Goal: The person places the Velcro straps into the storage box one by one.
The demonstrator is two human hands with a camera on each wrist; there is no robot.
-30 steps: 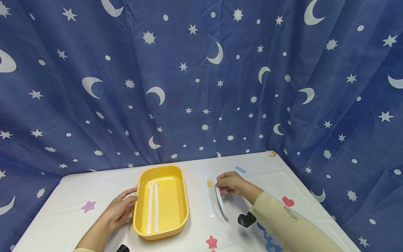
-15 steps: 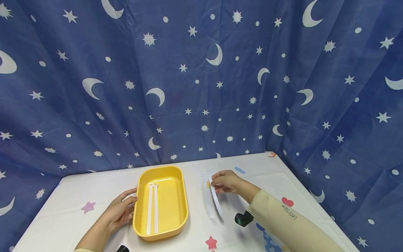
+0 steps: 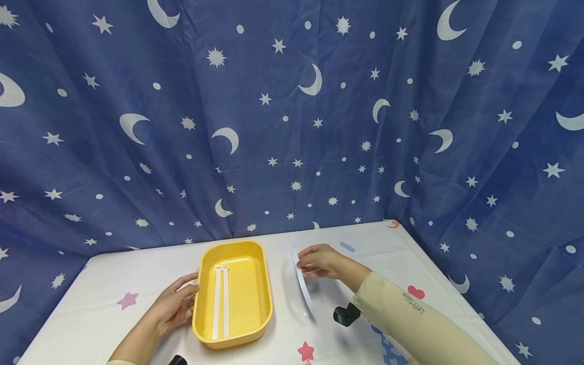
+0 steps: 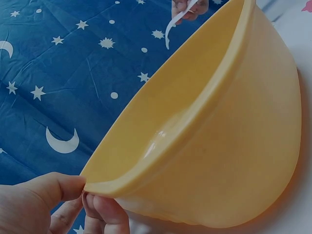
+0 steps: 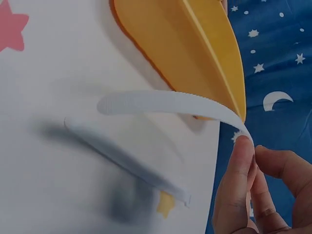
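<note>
My left hand (image 3: 171, 306) grips the left rim of a yellow tray (image 3: 250, 304), thumb above the edge and fingers below it in the left wrist view. Two white straps with wider, slotted ends lie side by side in the tray; one strap (image 3: 225, 304) is right of the other strap (image 3: 216, 304). To the tray's right, my right hand (image 3: 321, 262) pinches one end of another white strap (image 3: 302, 285). Its free part curves down in the air. Beneath it, a further white strap (image 5: 122, 158) lies on the table in the right wrist view.
A white cloth with printed shapes, such as a red star (image 3: 306, 351) and a purple star (image 3: 128, 300), covers the table (image 3: 274, 344). A blue curtain (image 3: 274, 126) with moons and stars hangs behind and at the sides.
My right hand has moved left toward the tray with the pinched strap, now over the strap on the table. My left hand and the tray have stayed put.
</note>
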